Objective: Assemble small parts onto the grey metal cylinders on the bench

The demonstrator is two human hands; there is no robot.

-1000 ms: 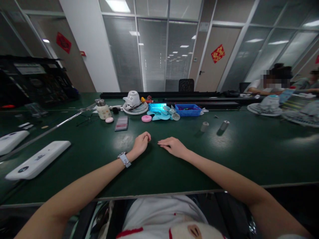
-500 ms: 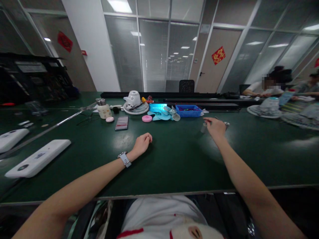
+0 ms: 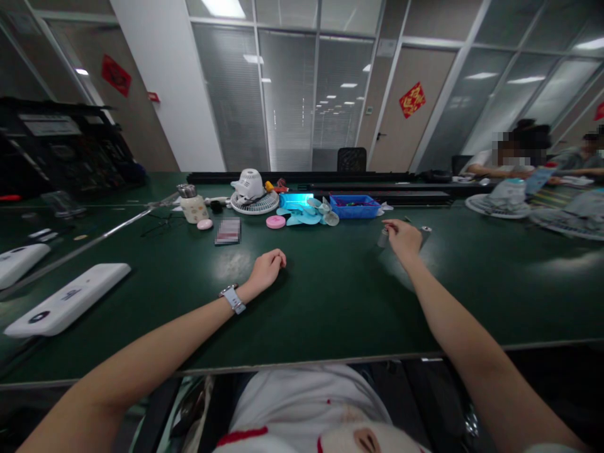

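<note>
My left hand (image 3: 267, 268), with a grey-strapped watch (image 3: 233, 298) at the wrist, rests on the dark green table with its fingers loosely curled and nothing seen in them. Farther out to the right, my right hand (image 3: 404, 239) has thumb and fingers drawn together in a pinch. A small grey cylinder (image 3: 382, 238) is just beneath those fingertips; whether they grip it or something smaller cannot be made out. Another small metallic cylinder (image 3: 426, 231) shows beside the back of that hand, partly covered by it.
Toward the back are a white fan body (image 3: 248, 184) on a round grille, light blue fan blades (image 3: 303, 216), a blue tray (image 3: 355, 207), a pink disc (image 3: 276, 221) and a patterned bottle (image 3: 191, 204). White devices (image 3: 68, 301) lie left. Other people sit at the far right.
The whole view has shifted slightly. Both hands keep nearly the same pose and place on the table.
</note>
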